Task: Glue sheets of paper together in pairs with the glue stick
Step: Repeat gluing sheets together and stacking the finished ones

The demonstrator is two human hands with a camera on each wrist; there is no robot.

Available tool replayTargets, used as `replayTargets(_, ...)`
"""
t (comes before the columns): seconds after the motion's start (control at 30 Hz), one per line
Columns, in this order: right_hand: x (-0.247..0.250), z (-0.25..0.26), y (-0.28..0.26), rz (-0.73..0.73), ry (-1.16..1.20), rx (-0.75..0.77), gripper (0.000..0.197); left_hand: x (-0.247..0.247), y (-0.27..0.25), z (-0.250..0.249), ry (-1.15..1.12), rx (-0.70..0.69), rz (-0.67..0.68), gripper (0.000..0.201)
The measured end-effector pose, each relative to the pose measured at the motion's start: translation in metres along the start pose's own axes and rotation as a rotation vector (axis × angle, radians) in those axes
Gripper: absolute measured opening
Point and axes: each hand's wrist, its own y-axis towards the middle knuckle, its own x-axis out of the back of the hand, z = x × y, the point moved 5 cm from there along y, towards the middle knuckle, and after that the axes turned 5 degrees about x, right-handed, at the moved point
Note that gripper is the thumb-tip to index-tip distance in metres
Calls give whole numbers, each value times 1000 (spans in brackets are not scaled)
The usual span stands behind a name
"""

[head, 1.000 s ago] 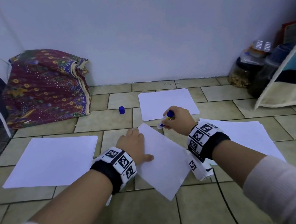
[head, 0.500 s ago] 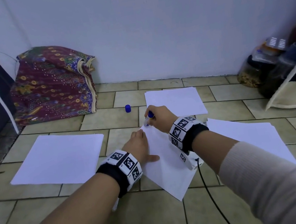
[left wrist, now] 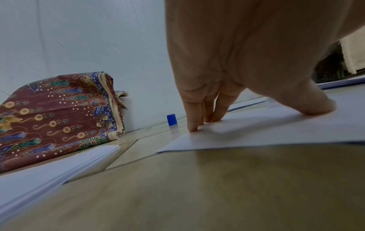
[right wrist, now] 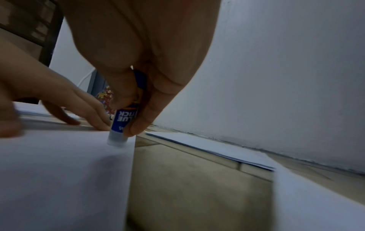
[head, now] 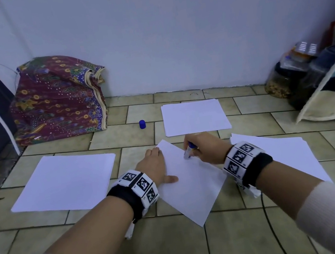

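Two hands: both down on one tilted sheet [head: 190,185] on the tiled floor [head: 86,232].
Left hand [head: 154,166]: flat, fingers [left wrist: 194,120] straight, pressing the sheet's left edge; gripping nothing.
Right hand [head: 204,151]: thumb and fingers clamped round the glue stick [right wrist: 123,123], tip down on the sheet near its far right edge.
Cap [head: 142,124]: off, standing on the floor beyond the hands, well apart from the stick.
Other paper: left stack [head: 65,180], far stack [head: 193,117], right stack [head: 286,151], all around the sheet in work.
Step in hand, as judged: spreading glue along the border.
Doing it well: probably light, even strokes drawn along the edges; left palm weighted so the sheet does not skid or wrinkle; corners covered; stick kept close to upright.
Risk: overrunning the edge and smearing the tile.
Hard to make out: any glue trace on the white paper; whether the sheet is single or already a pair.
Cut off: stick's upper end inside the fist; right stack's near corner behind the forearm.
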Motion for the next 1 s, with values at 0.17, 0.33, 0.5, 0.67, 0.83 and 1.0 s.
replayTargets(0.17, 2, -17, -41, 50, -24, -16, 13, 1, -2, 0, 48, -2, -13, 92)
replayTargets(0.33, 8, -32, -74, 63, -11, -14, 12, 5, -6, -3, 222, 3, -91, 85)
replayTargets(0.5, 13, -42, -86, 136, -101, -44, 17, 7, -10, -17, 231, -177, -120, 91)
replayTargets(0.67, 40, -52, -84, -204, 214, -145, 13, -8, -21, -35, 418, -589, 107, 67)
replayTargets(0.83, 40, -49, -74, -391, 698, -278, 12, 6, -18, -30, 434, -455, 46, 57)
replayTargets(1.0, 26, -43, -47, -368, 649, -295, 11, 9, -17, -29, 326, -381, 46, 67)
